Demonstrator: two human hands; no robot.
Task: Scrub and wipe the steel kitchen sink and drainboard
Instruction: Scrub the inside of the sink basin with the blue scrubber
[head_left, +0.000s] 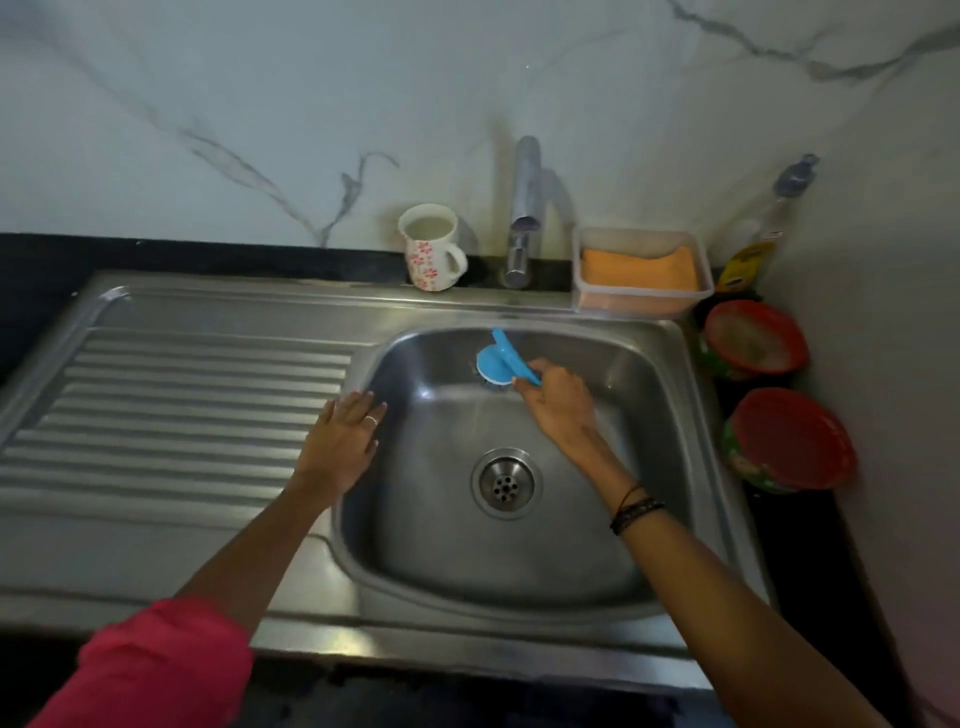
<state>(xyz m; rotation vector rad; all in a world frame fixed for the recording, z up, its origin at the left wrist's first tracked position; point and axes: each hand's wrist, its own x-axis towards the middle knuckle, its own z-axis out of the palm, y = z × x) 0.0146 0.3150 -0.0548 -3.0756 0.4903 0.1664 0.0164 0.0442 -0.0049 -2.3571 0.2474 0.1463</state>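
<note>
The steel sink basin (431, 525) fills the middle, with a round drain (506, 483) in its floor. A ribbed steel drainboard (171, 415) stretches to its left. My right hand (558, 402) grips the handle of a blue scrubber (498, 364), whose steel-wool pad sits against the basin's back wall. My left hand (343, 441) rests flat, fingers spread, on the rim between drainboard and basin.
A steel tap (522, 213) rises behind the basin. A flowered white mug (434, 249) stands left of it. A clear tub with an orange cloth (639, 270) sits right of it, beside a dish-soap bottle (758, 244). Two red baskets (753, 340) (789, 439) line the right counter.
</note>
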